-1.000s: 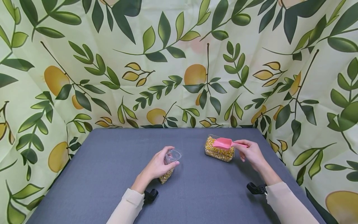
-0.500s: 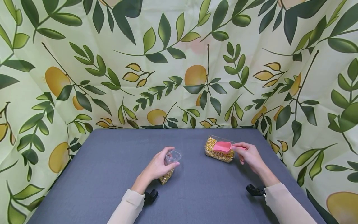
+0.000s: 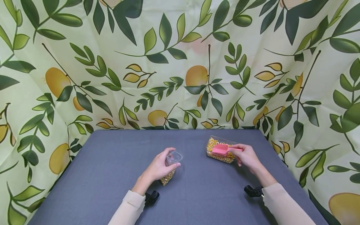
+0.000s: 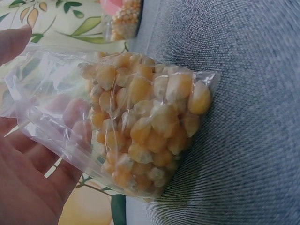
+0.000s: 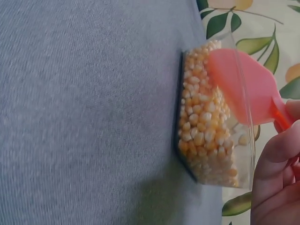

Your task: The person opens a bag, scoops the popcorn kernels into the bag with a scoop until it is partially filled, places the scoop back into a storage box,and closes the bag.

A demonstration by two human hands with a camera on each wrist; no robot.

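Note:
In the middle of the table my left hand [image 3: 156, 167] holds a clear plastic bag [image 3: 167, 178] by its upper part, thumb on one side and fingers on the other, its mouth spread. Dried corn kernels [image 4: 140, 122] fill the lower part of the bag, whose bottom is at the cloth. My right hand [image 3: 248, 157] grips the handle of a pink scoop [image 3: 221, 149]. The scoop's front edge dips into the corn kernels [image 5: 201, 122] inside a clear rectangular container [image 5: 243, 168], at the back right of the table.
A grey-blue cloth covers the table [image 3: 112, 162]. Behind it and along both sides hangs a leaf-and-fruit patterned curtain [image 3: 180, 93], close to the container's far side. Black wrist mounts [image 3: 152, 197] hang under both forearms.
My right hand has lowered the scoop and moved it slightly left, from above the container down into the corn. My left hand and the bag have stayed in place.

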